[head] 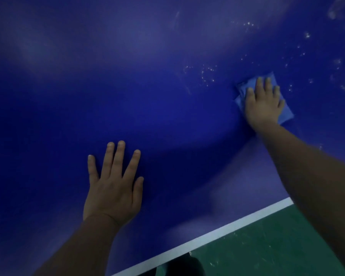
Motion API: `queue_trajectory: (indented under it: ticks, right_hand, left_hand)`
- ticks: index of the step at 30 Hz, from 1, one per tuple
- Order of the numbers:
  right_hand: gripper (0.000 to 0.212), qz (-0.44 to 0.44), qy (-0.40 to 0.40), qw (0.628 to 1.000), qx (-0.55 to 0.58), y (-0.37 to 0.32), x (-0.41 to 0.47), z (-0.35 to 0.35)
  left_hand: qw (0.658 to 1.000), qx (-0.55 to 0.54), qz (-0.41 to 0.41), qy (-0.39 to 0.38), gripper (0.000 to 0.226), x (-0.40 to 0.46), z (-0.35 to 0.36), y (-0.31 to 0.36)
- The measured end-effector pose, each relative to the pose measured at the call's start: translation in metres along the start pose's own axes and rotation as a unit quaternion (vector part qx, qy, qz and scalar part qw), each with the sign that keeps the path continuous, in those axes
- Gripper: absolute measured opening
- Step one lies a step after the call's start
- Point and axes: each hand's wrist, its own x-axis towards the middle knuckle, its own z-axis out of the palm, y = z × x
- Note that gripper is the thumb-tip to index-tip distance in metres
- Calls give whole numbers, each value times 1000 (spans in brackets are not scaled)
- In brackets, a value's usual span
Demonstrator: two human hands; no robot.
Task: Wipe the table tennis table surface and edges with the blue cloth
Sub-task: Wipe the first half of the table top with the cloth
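The dark blue table tennis table [147, 96] fills most of the view, with a white line [217, 234] along its near edge. A folded blue cloth [241, 92] lies flat on the table at the right. My right hand [264, 104] presses down on the cloth with straight fingers, arm stretched forward. My left hand [114, 186] rests flat on the bare table surface near the middle, fingers spread. Pale specks and smears [207, 72] dot the surface beyond and to the right of the cloth.
A green floor [277, 246] with scuff marks shows below the table's near edge at the lower right. A dark shape [179, 265], partly cut off, lies at the bottom edge by the white line.
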Motion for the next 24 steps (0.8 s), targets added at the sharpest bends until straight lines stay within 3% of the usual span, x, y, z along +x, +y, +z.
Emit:
queue_trajectory:
  ticks: [2, 5, 9, 13, 14, 16, 18, 20, 21, 22, 24]
  right_hand:
    - [60, 2, 13, 1000, -15, -21, -27, 9]
    - [60, -197, 32, 979, -40, -62, -107, 34]
    - [57, -436, -21, 899, -41, -109, -175, 46]
    - [56, -567, -27, 821, -52, -122, -101, 41]
    - [56, -553, -16, 830, -64, -117, -66, 40]
    - [60, -433, 22, 898, -73, -105, 7, 30]
    - [62, -187, 28, 982, -31, -91, 64, 11]
    - [60, 46, 24, 998, 42, -91, 73, -1]
    - [60, 74, 29, 996, 48, -99, 60, 0]
    - [59, 40, 38, 998, 36, -110, 40, 8]
    - [58, -152, 64, 986, 16, -135, -14, 30]
  left_hand:
    - [1000, -4, 2, -2, 62, 1, 0, 1]
    - [1000, -5, 1, -3, 63, 1, -1, 0]
    - [1000, -14, -1, 4, 64, 1, 0, 2]
    - [1000, -5, -4, 1, 65, 0, 0, 1]
    - [1000, -4, -5, -2, 65, -1, -1, 0]
    - [1000, -6, -8, -4, 64, -1, -3, 0]
    - [1000, -9, -7, -5, 64, -1, -3, 2]
    - [1000, -7, -5, -6, 63, -1, -3, 2]
    - [1000, -5, -4, -6, 63, -1, -3, 1]
    - [1000, -2, -5, -4, 63, -1, -2, 1]
    - [1000, 2, -8, -2, 63, -2, -2, 2]
